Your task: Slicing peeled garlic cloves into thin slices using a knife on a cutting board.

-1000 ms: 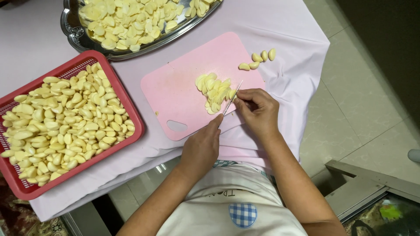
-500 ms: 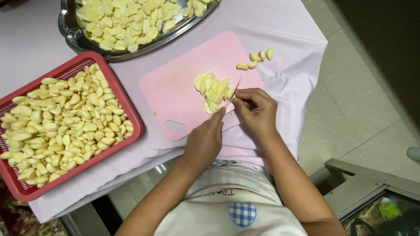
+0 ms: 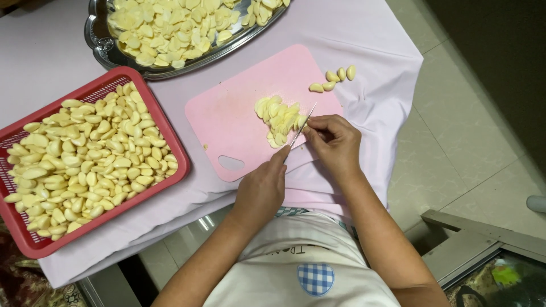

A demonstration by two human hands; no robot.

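Note:
My left hand point(image 3: 261, 190) grips the handle of a small knife point(image 3: 301, 126), its thin blade pointing up and to the right over the pink cutting board point(image 3: 233, 122). My right hand point(image 3: 335, 142) pinches a garlic clove against the blade at the board's right edge. A pile of sliced garlic point(image 3: 278, 119) lies on the board just left of the blade. Several whole peeled cloves point(image 3: 334, 79) rest at the board's far right corner.
A red plastic basket point(image 3: 142, 96) full of peeled garlic cloves stands at the left. A silver metal tray point(image 3: 99, 48) heaped with cut garlic is at the top. A pale pink cloth point(image 3: 364, 40) covers the table; tiled floor lies to the right.
The hands and knife have stayed at the clove with only small cutting motion. The view has shifted slightly.

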